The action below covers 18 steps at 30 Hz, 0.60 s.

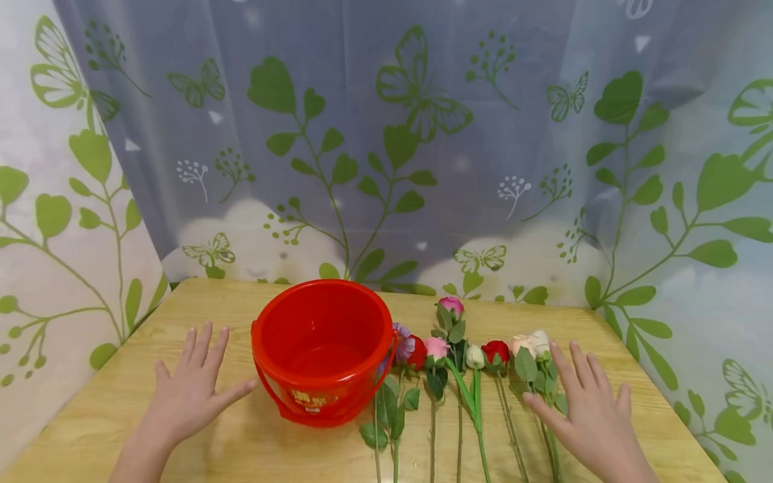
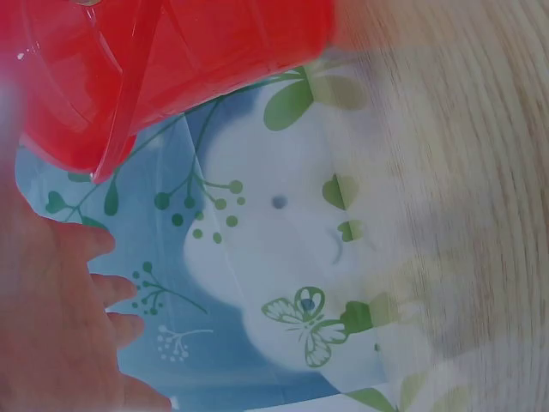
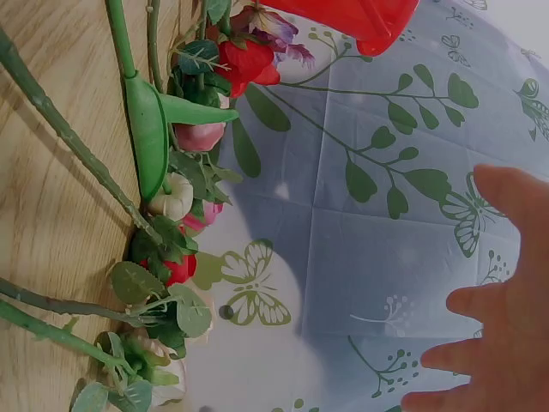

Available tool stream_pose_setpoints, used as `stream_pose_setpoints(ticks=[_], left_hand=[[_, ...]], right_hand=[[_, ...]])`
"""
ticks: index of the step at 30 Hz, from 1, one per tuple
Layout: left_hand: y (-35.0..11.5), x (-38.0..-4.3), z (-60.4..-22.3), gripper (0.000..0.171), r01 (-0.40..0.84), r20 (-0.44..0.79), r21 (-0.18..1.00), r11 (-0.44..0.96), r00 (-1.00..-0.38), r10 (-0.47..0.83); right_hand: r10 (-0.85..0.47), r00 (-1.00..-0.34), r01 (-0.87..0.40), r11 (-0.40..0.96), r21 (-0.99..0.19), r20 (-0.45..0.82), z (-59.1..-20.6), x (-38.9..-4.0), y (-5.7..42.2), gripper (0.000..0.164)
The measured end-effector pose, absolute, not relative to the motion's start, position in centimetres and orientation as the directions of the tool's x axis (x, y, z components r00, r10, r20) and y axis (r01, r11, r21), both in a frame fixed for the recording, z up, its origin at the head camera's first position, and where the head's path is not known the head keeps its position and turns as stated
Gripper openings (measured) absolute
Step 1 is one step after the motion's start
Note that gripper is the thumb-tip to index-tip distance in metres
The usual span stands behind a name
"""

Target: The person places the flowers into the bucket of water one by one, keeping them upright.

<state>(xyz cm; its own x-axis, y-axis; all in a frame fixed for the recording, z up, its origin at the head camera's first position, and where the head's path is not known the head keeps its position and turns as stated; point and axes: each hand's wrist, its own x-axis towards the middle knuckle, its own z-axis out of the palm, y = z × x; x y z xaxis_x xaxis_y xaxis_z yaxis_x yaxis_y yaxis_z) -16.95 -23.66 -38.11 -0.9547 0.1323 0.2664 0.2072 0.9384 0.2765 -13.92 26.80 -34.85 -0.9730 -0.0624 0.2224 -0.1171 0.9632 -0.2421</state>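
Observation:
My left hand (image 1: 191,391), fingers spread, is held over the table just left of a red plastic bucket (image 1: 323,402) and grips nothing. The bucket stands upright with its handle hanging down at the front, and its visible inside holds nothing. My right hand (image 1: 588,409) is also spread, above the right end of a row of artificial flowers. In that row lie a purple flower (image 1: 403,343), a light pink rose (image 1: 436,347), a darker pink rose (image 1: 451,306), a white tulip (image 1: 475,356), a red rose (image 1: 496,352) and a white rose (image 1: 539,342). Their stems point toward me.
A light wooden table (image 1: 205,302) carries everything. Behind it hangs a blue-grey curtain (image 1: 362,80) printed with green leaves and butterflies, and similar patterned sheets cover the left and right sides. The bucket's right side stands close to the leftmost flowers.

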Motion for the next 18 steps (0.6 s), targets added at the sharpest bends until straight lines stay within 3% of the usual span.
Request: stream_pose_setpoints(ticks=[4, 11, 14, 18], left_hand=[[-23.5, -16.9, -38.0, 0.089, 0.208, 0.274, 0.278, 0.938, -0.953, 0.13], [-22.8, -17.0, -37.4, 0.072, 0.239, 0.365, 0.3, 0.923, -0.923, 0.121], [-22.6, -16.9, -37.2, 0.062, 0.252, 0.398, 0.322, 0.913, -0.911, 0.111], [-22.3, -16.8, -37.1, 0.055, 0.24, 0.392, 0.35, 0.905, -0.916, 0.091]], right_hand=[[-0.086, -0.927, -0.178, 0.957, -0.228, 0.364, -35.0, -13.9, 26.6, 0.08], [-0.123, -0.743, -0.321, 0.928, -0.189, 0.658, -35.1, -13.7, 26.3, 0.05], [-0.142, -0.693, -0.352, 0.922, -0.159, 0.707, -35.1, -13.7, 26.2, 0.039], [-0.156, -0.682, -0.363, 0.92, -0.145, 0.715, -35.2, -13.7, 26.2, 0.032]])
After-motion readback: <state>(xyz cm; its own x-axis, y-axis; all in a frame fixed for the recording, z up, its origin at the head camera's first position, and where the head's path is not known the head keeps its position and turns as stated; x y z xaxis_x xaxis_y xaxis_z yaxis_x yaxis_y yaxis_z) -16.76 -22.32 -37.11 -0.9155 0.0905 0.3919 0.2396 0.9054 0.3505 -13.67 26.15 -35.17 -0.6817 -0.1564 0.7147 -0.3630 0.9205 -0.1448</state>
